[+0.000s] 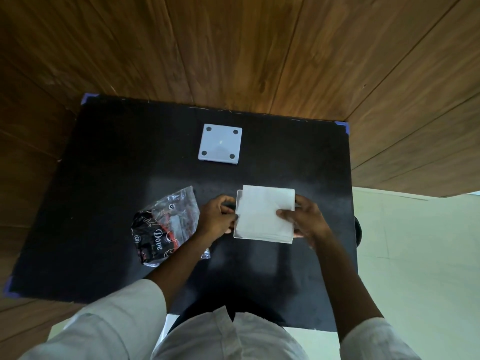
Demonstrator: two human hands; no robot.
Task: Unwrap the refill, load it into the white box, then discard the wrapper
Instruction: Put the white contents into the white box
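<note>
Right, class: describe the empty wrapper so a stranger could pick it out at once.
Start at the black table against the wood-panelled wall. Go to its near left part, just left of the left hand. The wrapper lies there: crumpled clear plastic with black print reading "Dove", unlike the plain white square pieces nearby.

Person in a pale cream, long-sleeved cloth shirt [228,336], sleeves pushed up past the forearms; both bare hands without rings or watch.

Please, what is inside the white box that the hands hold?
A stack of white napkins fills the white box. Only the top sheet shows; the sheets below and the box floor are covered. The right hand presses it, and the left hand steadies the box.
</note>
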